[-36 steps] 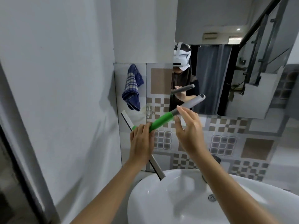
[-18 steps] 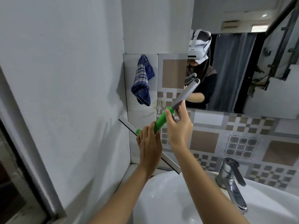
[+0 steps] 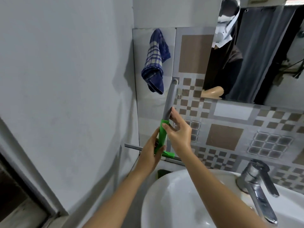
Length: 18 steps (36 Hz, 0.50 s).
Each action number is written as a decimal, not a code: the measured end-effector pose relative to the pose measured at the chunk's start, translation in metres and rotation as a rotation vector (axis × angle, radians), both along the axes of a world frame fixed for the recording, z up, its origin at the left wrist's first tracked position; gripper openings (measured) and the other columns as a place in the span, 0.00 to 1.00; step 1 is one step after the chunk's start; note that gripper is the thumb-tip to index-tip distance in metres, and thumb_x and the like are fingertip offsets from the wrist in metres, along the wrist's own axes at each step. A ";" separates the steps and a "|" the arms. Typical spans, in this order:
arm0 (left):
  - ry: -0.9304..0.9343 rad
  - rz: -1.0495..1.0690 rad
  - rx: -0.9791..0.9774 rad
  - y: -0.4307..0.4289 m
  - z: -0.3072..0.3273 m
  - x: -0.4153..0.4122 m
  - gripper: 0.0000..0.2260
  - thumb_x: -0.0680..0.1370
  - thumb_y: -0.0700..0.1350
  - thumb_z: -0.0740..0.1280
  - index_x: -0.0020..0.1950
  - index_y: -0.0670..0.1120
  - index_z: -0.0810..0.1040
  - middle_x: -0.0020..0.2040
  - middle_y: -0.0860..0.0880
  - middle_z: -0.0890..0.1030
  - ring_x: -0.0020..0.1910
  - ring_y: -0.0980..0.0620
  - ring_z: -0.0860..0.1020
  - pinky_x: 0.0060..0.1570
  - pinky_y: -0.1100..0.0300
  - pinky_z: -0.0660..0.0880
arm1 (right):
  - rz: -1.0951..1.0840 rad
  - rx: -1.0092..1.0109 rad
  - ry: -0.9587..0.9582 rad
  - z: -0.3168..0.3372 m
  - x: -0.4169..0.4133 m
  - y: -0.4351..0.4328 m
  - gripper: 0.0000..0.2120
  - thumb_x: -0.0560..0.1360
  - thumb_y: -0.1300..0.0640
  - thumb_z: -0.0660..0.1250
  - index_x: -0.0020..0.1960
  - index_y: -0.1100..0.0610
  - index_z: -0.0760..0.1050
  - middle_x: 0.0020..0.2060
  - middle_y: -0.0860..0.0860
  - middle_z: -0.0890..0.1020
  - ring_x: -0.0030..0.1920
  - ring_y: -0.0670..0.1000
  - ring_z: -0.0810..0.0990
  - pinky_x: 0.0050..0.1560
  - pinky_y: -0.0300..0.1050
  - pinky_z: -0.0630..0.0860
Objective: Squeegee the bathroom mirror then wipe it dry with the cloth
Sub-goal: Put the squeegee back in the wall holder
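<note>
Upright, both hands (image 3: pixel 178 134) gripping slim green-grey squeegee (image 3: pixel 164 127)

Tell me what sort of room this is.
A small bathroom, most likely in a home: a white washbasin with a chrome mixer tap, a wall mirror over patterned tiles, and a blue checked cloth hanging in the corner.

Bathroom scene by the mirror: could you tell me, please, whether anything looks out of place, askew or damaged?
Nothing stands out. The blue checked cloth hangs on the wall tile beside the mirror, the white basin and chrome tap look intact, and both hands, left and right, hold the green-and-grey squeegee upright.
</note>
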<state>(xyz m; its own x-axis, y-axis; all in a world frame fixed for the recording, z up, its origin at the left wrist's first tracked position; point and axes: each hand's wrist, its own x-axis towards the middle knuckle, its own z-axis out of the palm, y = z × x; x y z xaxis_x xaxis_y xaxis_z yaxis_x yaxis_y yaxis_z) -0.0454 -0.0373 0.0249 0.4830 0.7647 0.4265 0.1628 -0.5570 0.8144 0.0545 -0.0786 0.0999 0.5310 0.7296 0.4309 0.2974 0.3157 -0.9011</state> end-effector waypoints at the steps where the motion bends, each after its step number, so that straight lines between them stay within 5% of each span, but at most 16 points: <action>1: 0.018 -0.005 -0.009 0.001 -0.004 -0.001 0.27 0.76 0.56 0.62 0.71 0.65 0.54 0.51 0.56 0.75 0.49 0.56 0.78 0.50 0.54 0.79 | 0.002 -0.013 -0.003 -0.005 0.001 0.001 0.29 0.70 0.70 0.69 0.69 0.57 0.67 0.61 0.51 0.76 0.60 0.45 0.74 0.51 0.25 0.73; 5: 0.046 -0.042 -0.069 0.003 -0.019 0.001 0.27 0.73 0.58 0.62 0.69 0.67 0.53 0.49 0.58 0.74 0.49 0.57 0.77 0.49 0.59 0.79 | 0.001 -0.063 0.003 -0.024 0.004 0.004 0.29 0.70 0.71 0.69 0.68 0.57 0.68 0.59 0.49 0.76 0.58 0.44 0.74 0.50 0.25 0.73; 13: 0.126 -0.042 -0.099 0.012 -0.044 0.006 0.30 0.77 0.48 0.66 0.73 0.57 0.52 0.48 0.53 0.75 0.48 0.57 0.76 0.46 0.66 0.76 | 0.004 -0.157 -0.041 -0.051 0.019 0.011 0.30 0.70 0.70 0.70 0.69 0.58 0.67 0.58 0.48 0.76 0.59 0.45 0.74 0.50 0.21 0.70; 18: 0.135 -0.062 -0.117 0.019 -0.052 0.013 0.31 0.77 0.45 0.66 0.70 0.61 0.50 0.47 0.53 0.75 0.48 0.57 0.76 0.48 0.64 0.76 | 0.002 -0.191 -0.066 -0.062 0.028 0.018 0.31 0.69 0.68 0.71 0.69 0.56 0.67 0.57 0.45 0.76 0.61 0.47 0.76 0.60 0.33 0.71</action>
<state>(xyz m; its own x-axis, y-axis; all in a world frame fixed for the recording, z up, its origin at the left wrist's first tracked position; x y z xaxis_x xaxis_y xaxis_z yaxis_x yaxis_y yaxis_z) -0.0320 -0.0187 -0.0273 0.5772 0.7726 0.2644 0.2433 -0.4718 0.8475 0.0822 -0.0608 0.0382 0.5047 0.8023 0.3188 0.3577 0.1418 -0.9230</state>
